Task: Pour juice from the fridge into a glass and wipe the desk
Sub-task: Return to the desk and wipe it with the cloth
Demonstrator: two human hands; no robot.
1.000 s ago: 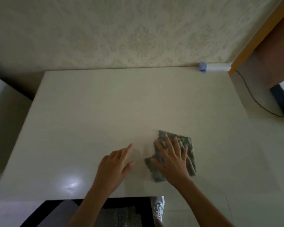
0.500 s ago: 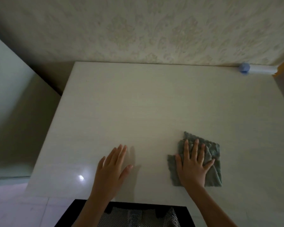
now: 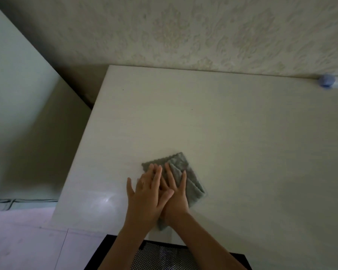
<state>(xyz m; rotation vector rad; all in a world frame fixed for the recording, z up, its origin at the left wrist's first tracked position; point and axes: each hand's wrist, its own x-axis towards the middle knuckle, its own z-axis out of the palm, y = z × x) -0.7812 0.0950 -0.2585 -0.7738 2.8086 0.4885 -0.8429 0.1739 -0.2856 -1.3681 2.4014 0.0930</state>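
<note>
Dim, greenish light throughout. A soft glare spot sits on the bench (image 3: 107, 201) near its left edge. The wide lens bends the edges, and the blue object (image 3: 325, 82) looks perhaps motion-blurred.

cloth (image 3: 185, 172): on worktop (image 3: 242, 143), lower centre of frame
left hand (image 3: 146, 195): overlapping right hand (image 3: 177, 197), both flat on cloth

A pale cream desk (image 3: 232, 123) with a faint wood grain fills most of the view, its far edge against the patterned wall. A folded grey cloth (image 3: 191, 184) lies flat on it toward 6 o'clock, near the front edge. At 2 o'clock, along the back edge, rests a white object with a blue end (image 3: 326, 82), blurred
</note>
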